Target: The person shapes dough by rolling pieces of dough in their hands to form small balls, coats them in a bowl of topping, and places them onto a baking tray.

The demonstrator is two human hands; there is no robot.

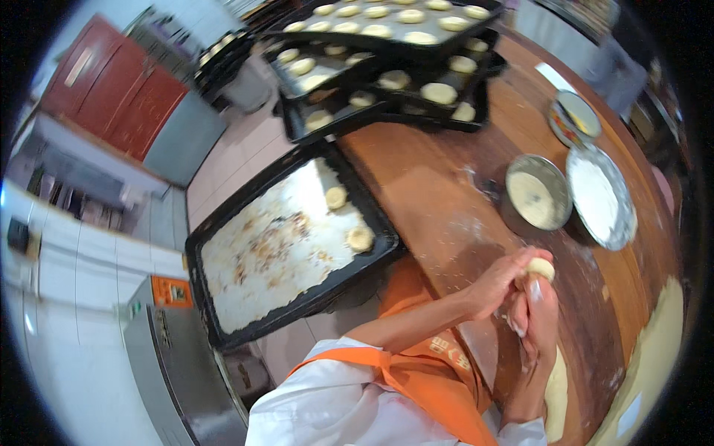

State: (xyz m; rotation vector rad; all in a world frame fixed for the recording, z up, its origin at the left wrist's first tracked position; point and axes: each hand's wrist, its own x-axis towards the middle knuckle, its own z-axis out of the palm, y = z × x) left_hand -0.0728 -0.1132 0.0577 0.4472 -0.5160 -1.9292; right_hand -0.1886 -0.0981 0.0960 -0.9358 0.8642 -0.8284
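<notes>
A small pale ball of dough (541,268) sits between my hands above the wooden table. My left hand (500,284) reaches in from the left, its fingers closed round the dough. From below, my right hand (537,312) presses against the same piece, with white flour on its thumb. Where the fingers overlap, their tips are partly hidden. Beside my right forearm lies a long strip of dough (555,398). To the left, a black baking tray (245,290) with a stained lining carries two dough rounds, one (336,198) farther and one (361,238) nearer.
Ahead of my hands stand a metal bowl (519,219) with pale contents, a basin of white powder (597,195) and a small bowl (587,123) holding something yellow. Stacked trays of dough rounds (420,52) occupy the far end. A large dough slab (653,372) lies at the right edge.
</notes>
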